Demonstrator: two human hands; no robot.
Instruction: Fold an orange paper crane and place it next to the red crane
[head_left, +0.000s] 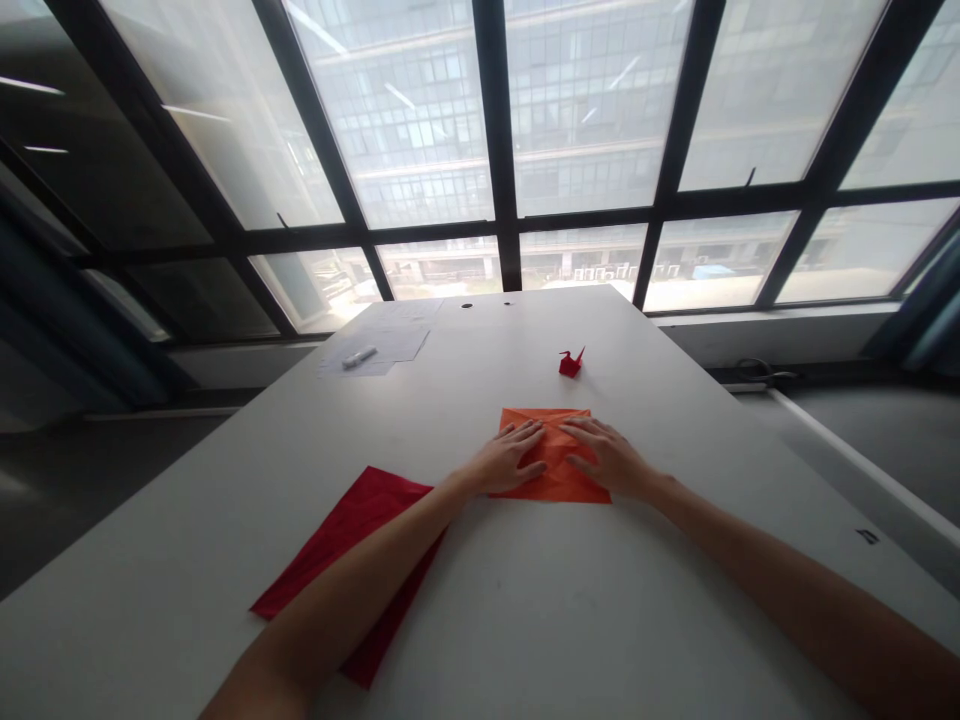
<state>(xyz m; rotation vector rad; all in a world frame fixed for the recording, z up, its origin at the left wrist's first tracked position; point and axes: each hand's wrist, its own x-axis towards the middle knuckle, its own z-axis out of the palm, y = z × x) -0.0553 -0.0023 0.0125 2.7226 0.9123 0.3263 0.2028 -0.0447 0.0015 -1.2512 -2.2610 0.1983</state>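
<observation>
A square sheet of orange paper (553, 484) with crease lines lies flat on the white table. On its left side rests my left hand (510, 456), fingers stretched out and spread. My right hand (609, 458) lies on the right side of the same sheet, its fingers also extended and apart. Parts of the paper are hidden under both hands. Beneath my left forearm is a sheet of red paper (337, 545), partly covered by the arm. Beyond the orange sheet stands a small red folded paper crane (570, 363).
White printed sheets (405, 340) lie at the far left of the table (525, 620), with a white marker-like stick (359, 357) on them. Two small dark round items sit near the far edge. Large windows (420, 120) with black frames rise behind the table.
</observation>
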